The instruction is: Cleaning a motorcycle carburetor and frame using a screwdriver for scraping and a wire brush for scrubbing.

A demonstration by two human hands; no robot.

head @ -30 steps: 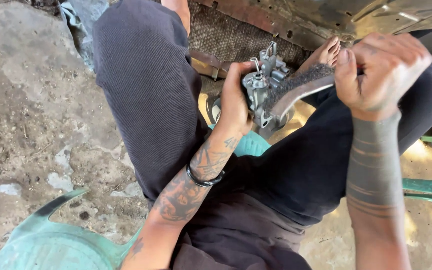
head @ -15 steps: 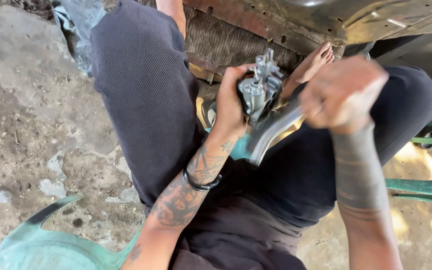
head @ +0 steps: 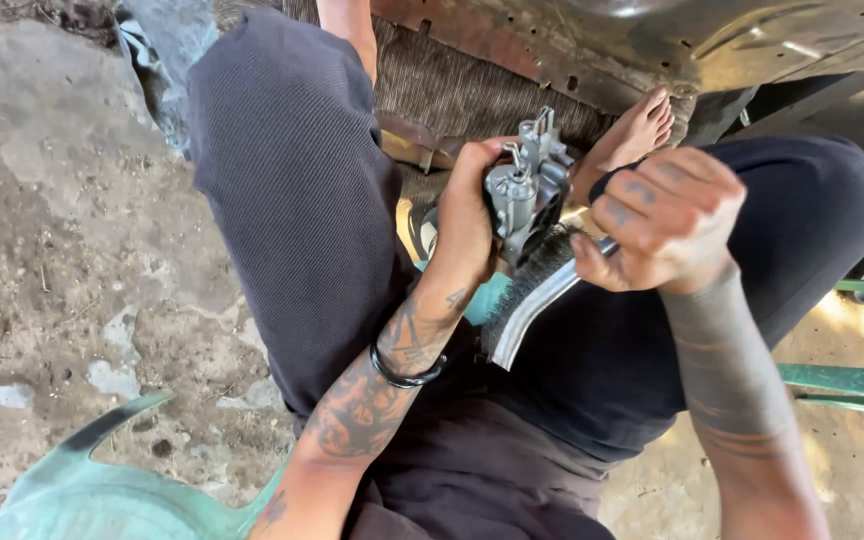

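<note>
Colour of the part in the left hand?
Silver-grey bare metal part, held in the left hand; seen in the head view.

Single view, from a camera worn on the head; it looks steeply down onto the seated person's lap at close range; the left hand [head: 464, 225] and right hand [head: 667, 222] sit near frame centre; legs fill the middle; concrete floor [head: 62, 250] lies at left, rusty metal underside [head: 592, 45] at top; no second view to share the scene.
</note>
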